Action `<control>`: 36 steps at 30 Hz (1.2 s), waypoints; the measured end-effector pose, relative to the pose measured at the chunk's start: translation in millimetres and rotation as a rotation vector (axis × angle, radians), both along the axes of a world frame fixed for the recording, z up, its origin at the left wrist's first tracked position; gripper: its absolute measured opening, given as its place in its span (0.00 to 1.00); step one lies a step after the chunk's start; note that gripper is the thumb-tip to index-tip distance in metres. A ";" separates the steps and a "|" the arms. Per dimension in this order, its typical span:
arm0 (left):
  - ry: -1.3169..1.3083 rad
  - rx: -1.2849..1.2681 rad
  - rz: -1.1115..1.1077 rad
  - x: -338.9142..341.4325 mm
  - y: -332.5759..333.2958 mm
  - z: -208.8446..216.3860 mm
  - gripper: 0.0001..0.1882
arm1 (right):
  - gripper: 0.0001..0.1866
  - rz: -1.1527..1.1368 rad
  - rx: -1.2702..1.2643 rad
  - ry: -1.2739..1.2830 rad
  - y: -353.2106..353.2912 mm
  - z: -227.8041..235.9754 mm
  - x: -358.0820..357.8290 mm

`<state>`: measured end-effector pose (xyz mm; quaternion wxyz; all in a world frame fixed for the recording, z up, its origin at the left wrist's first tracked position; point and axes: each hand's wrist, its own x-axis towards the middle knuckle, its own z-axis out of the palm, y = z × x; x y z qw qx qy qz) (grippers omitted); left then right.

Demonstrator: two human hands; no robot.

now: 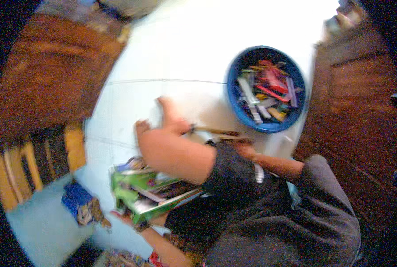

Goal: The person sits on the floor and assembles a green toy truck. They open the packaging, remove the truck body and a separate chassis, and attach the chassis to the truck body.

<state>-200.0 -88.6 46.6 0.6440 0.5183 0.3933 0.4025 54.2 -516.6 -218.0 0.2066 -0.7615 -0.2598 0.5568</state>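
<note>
My left hand [126,219] is at the near left corner of a tilted green box [138,216] and seems to grip it from below; the fingers are smeared. Mixed small items, including a flat pale strip [147,194], fill the box, which my bare bent leg [176,153] partly covers. Past my knee, my right hand [246,149] closes around a thin brown stick-like thing [218,131]; blur hides its exact kind. Beyond that hand stands a round blue tub [235,109] with red, white, purple and yellow pieces in it.
A dark brown wooden panel [358,102] rises at the right. Another wooden piece [60,71] stands at the left, above yellow slats [76,144]. A blue thing [76,198] with a brownish bundle lies on the pale tiled floor [136,98]. More clutter [118,259] sits at the lower edge.
</note>
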 end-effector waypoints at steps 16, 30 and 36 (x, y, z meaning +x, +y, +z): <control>0.037 -0.139 -0.350 12.2 -85.6 13.3 0.33 | 0.28 -0.035 0.463 -0.115 -94.6 14.5 37.5; -0.074 -0.111 -0.413 33.8 -104.0 36.8 0.41 | 0.19 -0.751 0.506 -0.364 -72.1 249.5 89.9; -0.036 -0.091 -0.377 36.8 -111.2 45.3 0.51 | 0.40 -0.782 0.638 -0.489 -40.1 339.3 122.0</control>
